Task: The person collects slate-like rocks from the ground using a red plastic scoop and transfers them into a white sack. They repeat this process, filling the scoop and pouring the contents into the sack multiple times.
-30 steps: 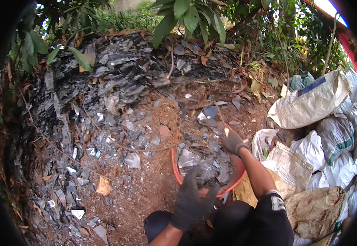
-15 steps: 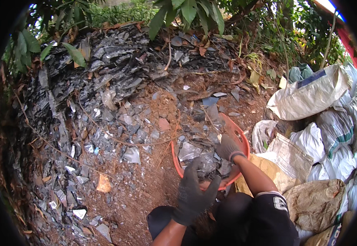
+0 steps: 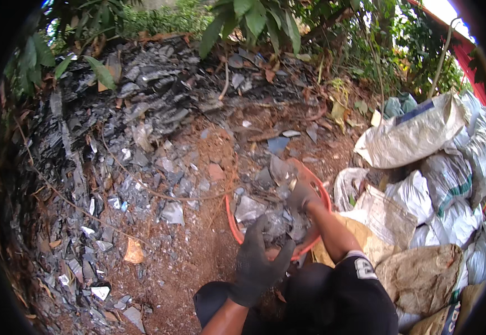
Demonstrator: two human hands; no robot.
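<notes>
An orange-red basin [image 3: 230, 215], its rim visible on both sides, holds grey, glossy, flaky sheets that look like mica [image 3: 249, 209]. My left hand [image 3: 261, 262], in a dark grey glove, is at the basin's near left rim. Its fingers and thumb are spread apart, with nothing clearly held between them. Over the basin's right side reaches my right hand [image 3: 303, 197], also gloved, with its fingers curled. At its fingertips a larger flat mica sheet [image 3: 281, 169] stands tilted near the far rim; the fingers partly hide the contact.
Grey flakes cover the bank [image 3: 142, 84] ahead and the reddish soil at left. A thin root [image 3: 165, 196] crosses the ground to the basin. White sacks [image 3: 413, 131] are piled at right, with a brown sack [image 3: 422, 276] nearer. Leafy branches [image 3: 254, 19] hang above.
The tilted mica sheet has come nearer, into the basin's far side by my right fingertips. My right hand has moved slightly farther in. My left hand stays about the same; the whole view has shifted slightly.
</notes>
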